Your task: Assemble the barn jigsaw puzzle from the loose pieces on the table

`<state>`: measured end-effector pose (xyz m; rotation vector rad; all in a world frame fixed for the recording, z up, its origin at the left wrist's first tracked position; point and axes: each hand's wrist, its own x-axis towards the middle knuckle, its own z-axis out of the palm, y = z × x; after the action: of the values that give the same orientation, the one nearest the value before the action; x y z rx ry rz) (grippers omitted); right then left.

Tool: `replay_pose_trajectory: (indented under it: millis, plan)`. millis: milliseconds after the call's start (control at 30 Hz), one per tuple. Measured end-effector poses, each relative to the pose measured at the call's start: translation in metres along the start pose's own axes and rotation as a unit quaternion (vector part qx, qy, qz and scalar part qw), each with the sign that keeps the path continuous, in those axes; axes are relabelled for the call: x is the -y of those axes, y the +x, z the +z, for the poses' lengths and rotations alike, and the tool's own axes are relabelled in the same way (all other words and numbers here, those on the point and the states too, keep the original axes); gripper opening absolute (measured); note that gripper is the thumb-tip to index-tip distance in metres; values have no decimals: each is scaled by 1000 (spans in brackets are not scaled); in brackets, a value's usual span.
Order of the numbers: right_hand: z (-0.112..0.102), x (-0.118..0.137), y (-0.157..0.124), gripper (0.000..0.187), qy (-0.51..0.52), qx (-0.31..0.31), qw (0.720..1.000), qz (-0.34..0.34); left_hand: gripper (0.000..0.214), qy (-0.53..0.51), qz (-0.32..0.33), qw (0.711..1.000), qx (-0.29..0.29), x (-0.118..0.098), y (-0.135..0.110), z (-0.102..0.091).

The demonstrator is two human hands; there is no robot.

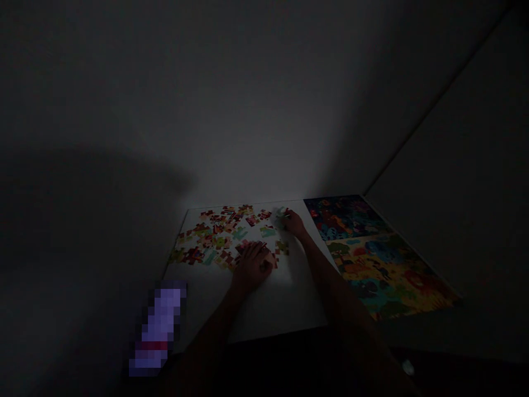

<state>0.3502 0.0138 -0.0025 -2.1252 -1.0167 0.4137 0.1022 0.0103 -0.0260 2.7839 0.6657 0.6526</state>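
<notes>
Red cardboard puzzle pieces [219,234] are risking displacement if the curled left hand [253,267] drags, while dimness is hiding whether the right hand's [294,223] closed-up fingers hold one.

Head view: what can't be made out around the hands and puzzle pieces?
Head view, dim throughout:
- What the right hand touches at its fingertips: covered by the fingers, too small and dark to identify.
- Puzzle pieces under the left hand: hidden by the hand.
- Printed detail on the pieces: too small and dark.
- Purple object, lower left: pixelated, cannot identify.
</notes>
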Motion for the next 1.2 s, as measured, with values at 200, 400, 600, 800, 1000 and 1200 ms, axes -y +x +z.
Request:
replay_pose_trajectory:
  millis: [200, 400, 600, 800, 1000, 1200]
  plan:
    - [-16, -39, -2, 32, 19, -58, 998, -12, 49, 54, -26, 998, 28, -2, 1, 0]
    - [2, -37, 1, 34, -32, -72, 997, 20, 53, 97, -76, 992, 30, 6, 26, 16]
    - [0, -34, -4, 37, -69, -47, 997, 3, 49, 74, -78, 994, 10, 10, 46, 23]
    - [-2, -40, -3, 39, 23, -91, 995, -19, 34, 30, -60, 997, 24, 12, 44, 16]
    - [-11, -60, 5, 45, 162, -89, 983, -2, 30, 23, -53, 997, 50, 21, 51, 11]
    - [-16, -67, 5, 41, 277, -83, 957, 3, 34, -1, -8, 999, 44, -16, 78, 21]
